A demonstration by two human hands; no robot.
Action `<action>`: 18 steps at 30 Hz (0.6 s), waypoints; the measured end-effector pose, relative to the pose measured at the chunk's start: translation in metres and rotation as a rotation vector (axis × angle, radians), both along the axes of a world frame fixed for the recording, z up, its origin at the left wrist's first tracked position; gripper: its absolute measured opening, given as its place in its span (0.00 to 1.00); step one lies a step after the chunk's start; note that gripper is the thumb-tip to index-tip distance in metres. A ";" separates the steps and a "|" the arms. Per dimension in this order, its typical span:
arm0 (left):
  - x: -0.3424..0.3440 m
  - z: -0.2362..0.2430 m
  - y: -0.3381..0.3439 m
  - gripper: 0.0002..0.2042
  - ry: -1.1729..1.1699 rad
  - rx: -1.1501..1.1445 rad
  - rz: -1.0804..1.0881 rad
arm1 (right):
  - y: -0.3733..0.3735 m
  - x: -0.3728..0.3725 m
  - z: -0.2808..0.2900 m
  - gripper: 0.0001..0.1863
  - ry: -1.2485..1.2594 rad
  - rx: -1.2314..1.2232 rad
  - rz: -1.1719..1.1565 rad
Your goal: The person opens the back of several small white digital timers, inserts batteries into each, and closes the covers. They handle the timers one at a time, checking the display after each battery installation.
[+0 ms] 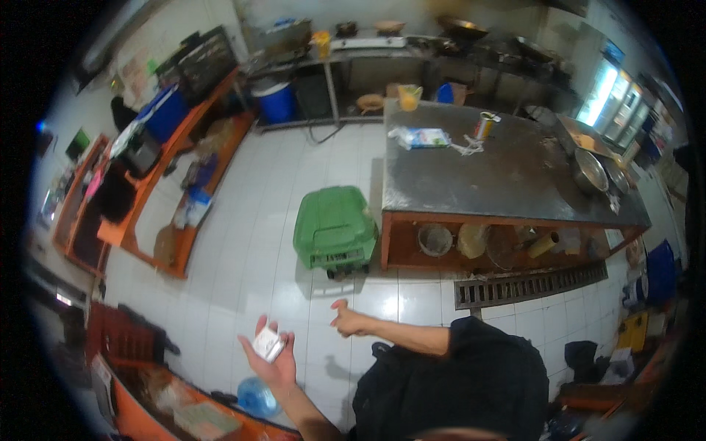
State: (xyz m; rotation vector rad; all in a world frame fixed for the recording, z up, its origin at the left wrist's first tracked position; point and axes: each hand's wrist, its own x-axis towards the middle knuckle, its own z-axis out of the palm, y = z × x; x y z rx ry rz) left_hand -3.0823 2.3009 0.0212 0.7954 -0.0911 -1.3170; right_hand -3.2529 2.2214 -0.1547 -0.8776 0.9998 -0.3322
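Observation:
My left hand (pixel 276 369) is raised at the lower left, palm up, with the fingers partly curled round a small white box-like packet (pixel 268 344). Dark marks show on the packet, too small to make out. To its right, my right hand (pixel 351 321) is held out over the white tiled floor, bare, with a finger or thumb sticking out and the others loosely bent. Nothing shows in it. Beyond both hands stands a green wheeled bin (pixel 334 224) with its lid down, apart from them and closest to my right hand.
A metal-topped table (pixel 478 176) stands at the right, with a white-and-blue packet (pixel 423 137), a can (pixel 485 125) and metal bowls (pixel 590 172) on it. A floor drain grate (pixel 529 285) runs before it. Orange shelving (pixel 184 220) lines the left. A blue water bottle (pixel 257 397) is near my left forearm.

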 end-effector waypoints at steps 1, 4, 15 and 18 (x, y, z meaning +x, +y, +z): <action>0.003 0.001 -0.006 0.34 0.048 -0.021 0.001 | -0.003 -0.004 0.003 0.36 -0.020 0.048 -0.028; 0.000 0.008 -0.014 0.34 0.174 -0.231 -0.109 | 0.000 -0.033 0.015 0.38 -0.158 0.197 -0.033; 0.008 0.072 0.022 0.40 0.115 -0.580 -0.062 | 0.007 -0.010 0.136 0.20 -0.180 -0.122 -0.161; 0.009 0.082 0.030 0.40 0.083 -0.546 -0.001 | 0.019 0.004 0.168 0.14 -0.237 -0.291 -0.063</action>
